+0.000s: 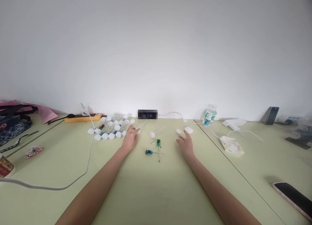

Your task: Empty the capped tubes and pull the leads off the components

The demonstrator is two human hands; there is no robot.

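Reaching out with both arms, my left hand (pixel 130 140) is loose, fingers spread, right by a white cap (pixel 138 131); can't tell if they touch. My right hand (pixel 186 145) is ungripped too, two white pieces (pixel 188 130) just past its fingertips. Blue-handled tool (pixel 148 152) and green-handled tool (pixel 158 142) lie between them.

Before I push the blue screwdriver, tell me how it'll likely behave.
The blue screwdriver may roll, since its handle looks rounded. It's probably heavier at that end, the shaft being much thinner; the shaft's straightness suggests stiffness.
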